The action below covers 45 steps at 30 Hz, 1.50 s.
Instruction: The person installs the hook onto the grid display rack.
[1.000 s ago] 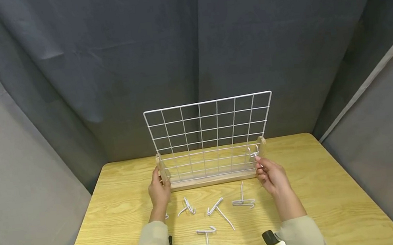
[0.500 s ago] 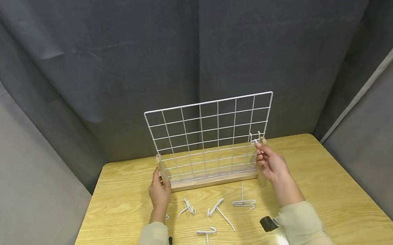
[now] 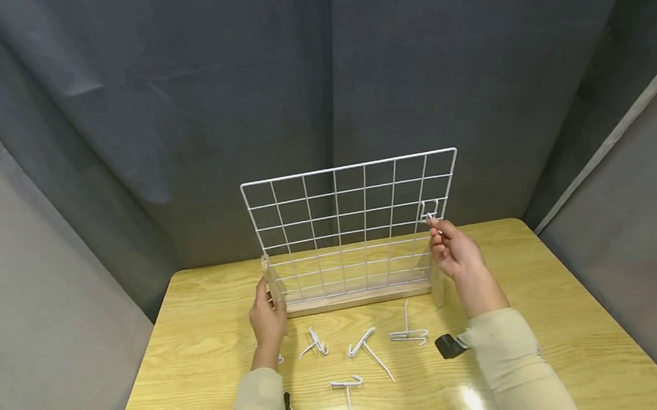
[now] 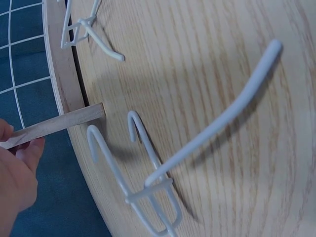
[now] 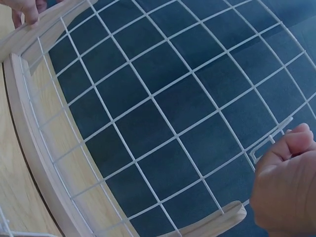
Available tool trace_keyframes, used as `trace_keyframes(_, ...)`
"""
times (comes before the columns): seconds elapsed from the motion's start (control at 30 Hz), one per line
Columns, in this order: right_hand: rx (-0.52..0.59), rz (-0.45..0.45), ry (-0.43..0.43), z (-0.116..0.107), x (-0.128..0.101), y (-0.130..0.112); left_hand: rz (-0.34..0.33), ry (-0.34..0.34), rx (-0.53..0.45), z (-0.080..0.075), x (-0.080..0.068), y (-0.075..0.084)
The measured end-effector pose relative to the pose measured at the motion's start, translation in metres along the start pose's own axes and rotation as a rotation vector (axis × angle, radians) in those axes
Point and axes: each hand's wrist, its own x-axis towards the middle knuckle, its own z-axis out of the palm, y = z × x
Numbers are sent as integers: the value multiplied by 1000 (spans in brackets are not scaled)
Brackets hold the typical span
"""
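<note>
the person's left hand is on the left side. its fingers are curled round the wooden post at the left end of the white wire grid, and they hold it. the grid stands up straight in a wooden base on the yellow table.

in front of the base, loose white hooks lie flat on the table. going from left to right, there is one hook near the left hand, then a small hook closer to the person, then a long hook, then another hook.

on the right, the right hand is up by the grid. its fingers pinch a white hook tight. this hook is right at the grid wires near the right edge, about halfway up.
</note>
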Motion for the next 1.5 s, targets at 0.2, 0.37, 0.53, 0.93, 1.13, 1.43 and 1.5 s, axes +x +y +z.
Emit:
trace_keyframes(0.2, 30, -1, 10, 0, 3, -5, -14, -5, 11, -1, 0, 1)
trace_keyframes(0.37, 37, 4, -5, 2, 1, -6, -15, -8, 2, -2, -3, 1)
trace_keyframes(0.53, 39, 22, 11, 2, 2, -7, -6, -7, 2, -2, -4, -1)
trace_keyframes(0.93, 6, 37, 64, 2, 6, -11, -11, -7, 11, -1, -4, -1)
trace_keyframes(1.13, -50, 26, 86, 6, 4, -12, -22, -23, 14, -1, -3, 1)
trace_keyframes(1.43, -88, 10, 75, 4, 4, -10, -14, -16, 27, -1, -2, -1)
trace_keyframes(1.5, -85, 7, 79, 3, 4, -9, -15, -11, 33, -2, -2, -1)
